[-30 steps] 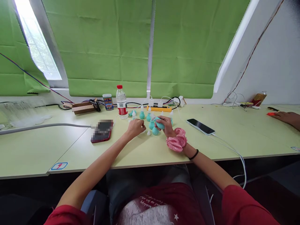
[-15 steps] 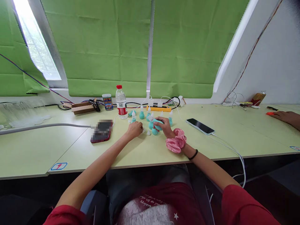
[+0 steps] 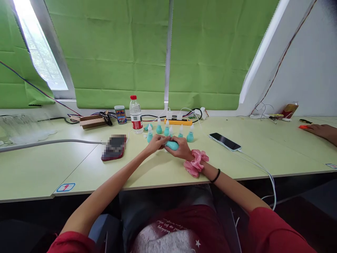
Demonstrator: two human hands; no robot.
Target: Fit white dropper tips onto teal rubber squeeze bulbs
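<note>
My right hand (image 3: pixel 182 149) is wrapped round a teal nasal aspirator (image 3: pixel 172 145), its bulb lying sideways and pointing toward me. At its nozzle end, the fingers of my left hand (image 3: pixel 156 143) are pinched together. They cover the tip, and whatever small part they may hold is hidden. Behind my hands stand several more teal aspirators with clear pointed tips, among them one at the right (image 3: pixel 190 136) and one at the left (image 3: pixel 150 135). Another teal piece (image 3: pixel 148 127) lies on its side near the bottle.
A red-capped water bottle (image 3: pixel 136 117) and a can (image 3: pixel 120 115) stand at the back left. A dark phone (image 3: pixel 113 147) lies left, a white-edged phone (image 3: pixel 225 141) right. Behind are a yellow box (image 3: pixel 179 122) and cables. Another person's hand (image 3: pixel 319 130) rests at far right.
My left hand has moved slightly right and met the aspirator's nozzle end. My right hand has lowered and turned the bulb toward me.
</note>
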